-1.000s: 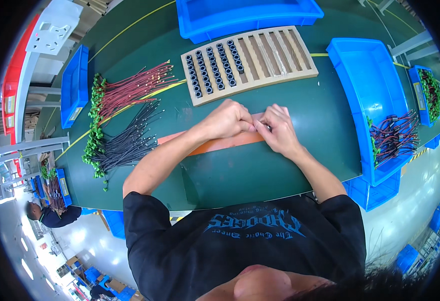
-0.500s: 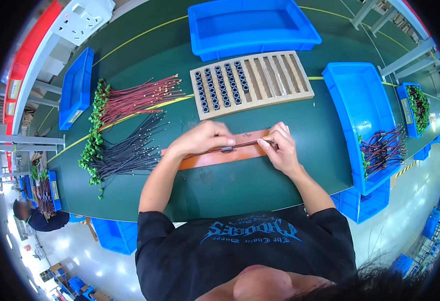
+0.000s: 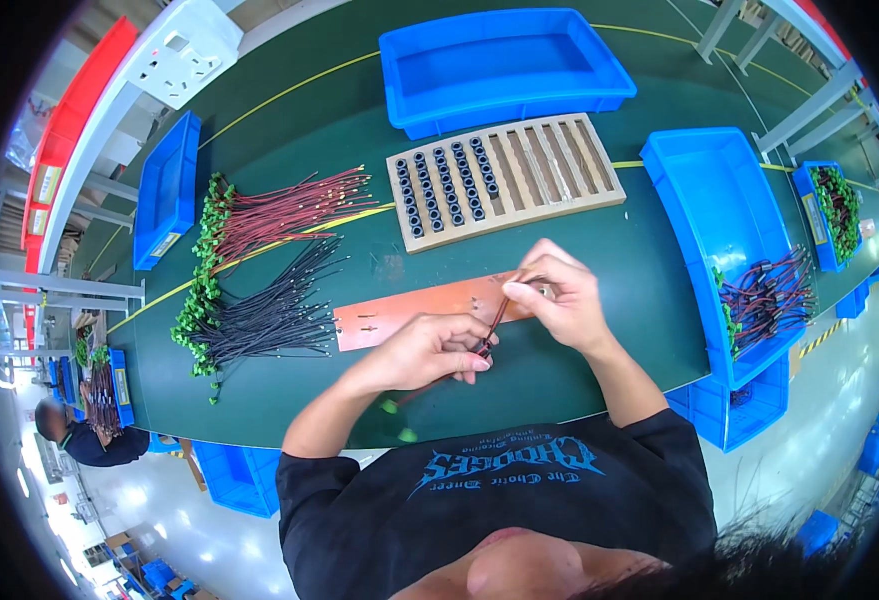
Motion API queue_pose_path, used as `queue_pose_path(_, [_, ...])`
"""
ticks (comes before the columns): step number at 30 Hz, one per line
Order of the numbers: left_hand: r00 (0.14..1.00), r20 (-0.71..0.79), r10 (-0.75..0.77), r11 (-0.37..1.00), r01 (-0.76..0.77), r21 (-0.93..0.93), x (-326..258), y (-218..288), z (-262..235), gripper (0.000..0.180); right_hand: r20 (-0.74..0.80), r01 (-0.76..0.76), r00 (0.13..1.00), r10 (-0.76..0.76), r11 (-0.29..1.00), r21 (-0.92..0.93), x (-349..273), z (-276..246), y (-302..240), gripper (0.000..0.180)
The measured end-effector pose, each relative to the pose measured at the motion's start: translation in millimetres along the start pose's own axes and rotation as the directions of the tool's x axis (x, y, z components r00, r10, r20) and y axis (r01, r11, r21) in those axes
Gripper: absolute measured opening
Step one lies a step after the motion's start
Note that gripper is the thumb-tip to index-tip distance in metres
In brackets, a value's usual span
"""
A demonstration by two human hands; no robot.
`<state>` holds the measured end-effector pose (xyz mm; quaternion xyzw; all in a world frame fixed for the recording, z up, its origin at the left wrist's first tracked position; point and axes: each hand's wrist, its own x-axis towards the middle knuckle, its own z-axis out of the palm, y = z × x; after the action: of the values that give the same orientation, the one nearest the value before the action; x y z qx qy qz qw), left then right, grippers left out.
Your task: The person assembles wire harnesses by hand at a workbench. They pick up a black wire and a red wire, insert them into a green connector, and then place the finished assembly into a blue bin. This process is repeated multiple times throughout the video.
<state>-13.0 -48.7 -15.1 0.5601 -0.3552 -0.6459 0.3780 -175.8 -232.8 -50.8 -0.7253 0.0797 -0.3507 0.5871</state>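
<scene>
both hands grasp one thin red-and-black wire [image 3: 491, 325] above the orange strip [image 3: 414, 311] on the green tabletop [image 3: 579, 230]: left hand [image 3: 429, 352] pinches its lower end, right hand [image 3: 557, 300] its upper end. beyond lies a wooden slotted tray [image 3: 549, 170]; blue bins [image 3: 504, 65] with small yellow labels stand around.

A long green workbench [image 3: 599, 250] is carrying everything. Lying on it are a blue tray [image 3: 504, 65] at the far edge, a wooden slotted rack [image 3: 549, 170] partly filled with black rings, an orange strip [image 3: 409, 312] nearer the person, a red wire bundle [image 3: 279, 210] and a black wire bundle [image 3: 264, 320] to the left, and another blue bin [image 3: 724, 230] sitting on the right.
</scene>
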Motion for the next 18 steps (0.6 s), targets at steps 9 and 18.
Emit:
queue_pose_path(9, [0.992,-0.062,0.114,0.947,-0.127,-0.294,28,-62,28,0.032,0.128,-0.46,0.886,0.445,0.814,0.356,-12,7,13,0.012])
queue_pose_path(18, [0.984,-0.068,0.162,0.959,-0.174,-0.224,25,-74,27,0.032,0.114,-0.479,0.876,0.468,0.822,0.309,-15,3,18,0.016])
